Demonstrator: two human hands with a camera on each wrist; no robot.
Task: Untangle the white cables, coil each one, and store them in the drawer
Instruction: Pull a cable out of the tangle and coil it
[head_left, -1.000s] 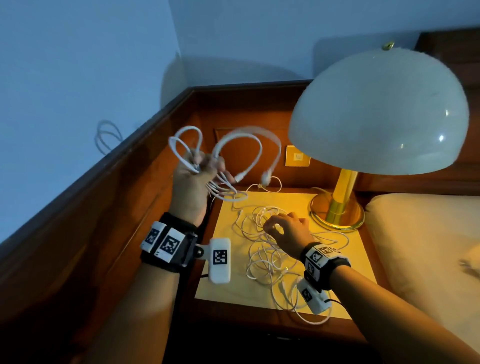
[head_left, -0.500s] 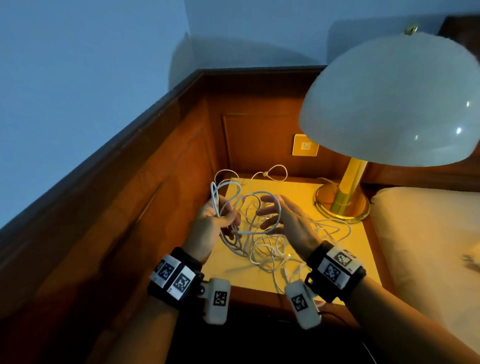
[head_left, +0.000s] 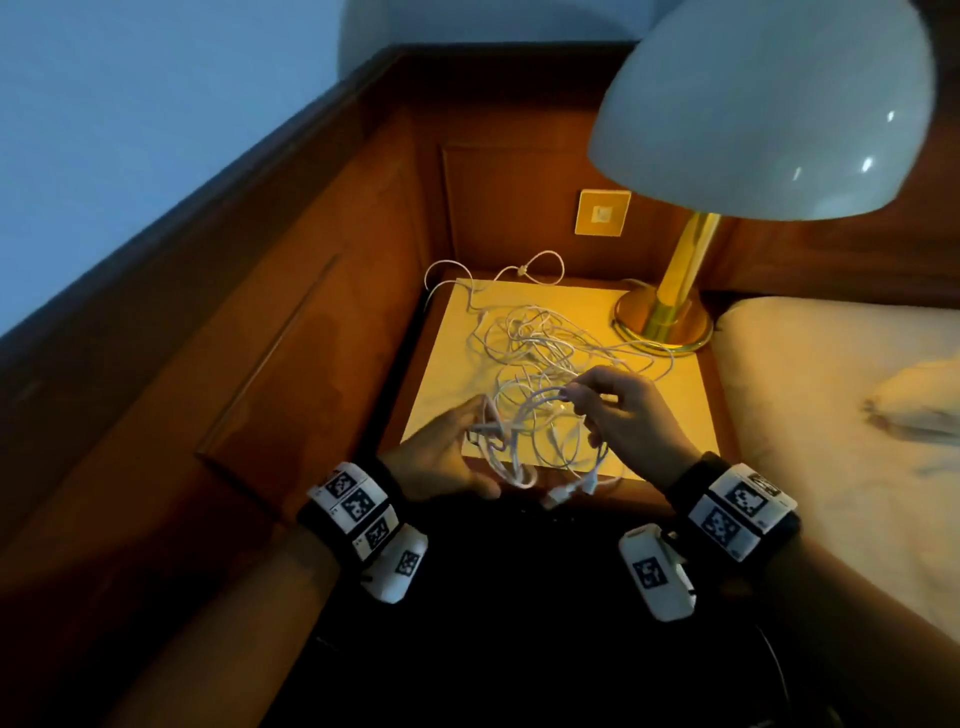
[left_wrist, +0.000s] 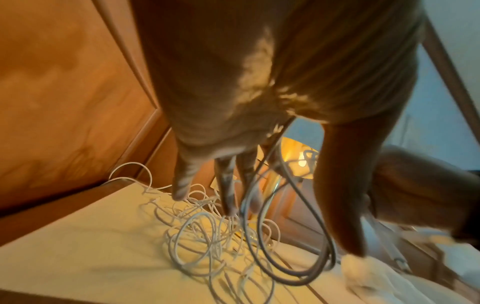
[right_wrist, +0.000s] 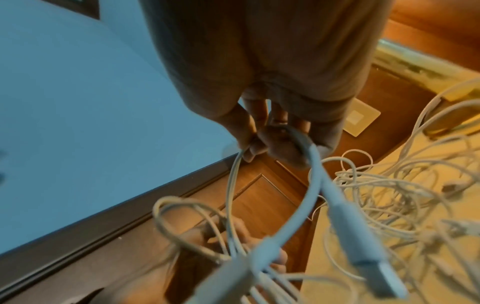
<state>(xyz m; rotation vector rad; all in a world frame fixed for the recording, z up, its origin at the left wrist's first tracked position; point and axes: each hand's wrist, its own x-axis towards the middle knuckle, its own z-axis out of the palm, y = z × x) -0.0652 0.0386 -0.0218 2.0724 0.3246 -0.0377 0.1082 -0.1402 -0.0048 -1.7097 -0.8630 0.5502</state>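
A heap of thin white cables (head_left: 540, 338) lies tangled on the yellow-lit nightstand top (head_left: 452, 374). Over the front edge, both hands hold a thicker white cable (head_left: 519, 441) in loose loops. My left hand (head_left: 441, 457) has its fingers (left_wrist: 182, 185) and thumb straight, pointing down. The loops (left_wrist: 291, 276) hang from the web beside the thumb. My right hand (head_left: 618, 415) pinches the top of a loop (right_wrist: 315, 179) between thumb and fingertips (right_wrist: 280, 144). The cable's plugs (head_left: 561, 493) dangle below, one USB plug (right_wrist: 376, 267) close to the right wrist camera. No drawer shows.
A brass lamp (head_left: 665, 317) with a wide white shade (head_left: 753, 104) stands at the back right of the top. Wood panelling (head_left: 311, 312) closes the left and back, with a switch plate (head_left: 602, 212). A bed (head_left: 831, 415) lies at the right.
My left hand has come down from head height to the front edge with the looped cable. My right hand left the heap and now pinches a loop of that cable.
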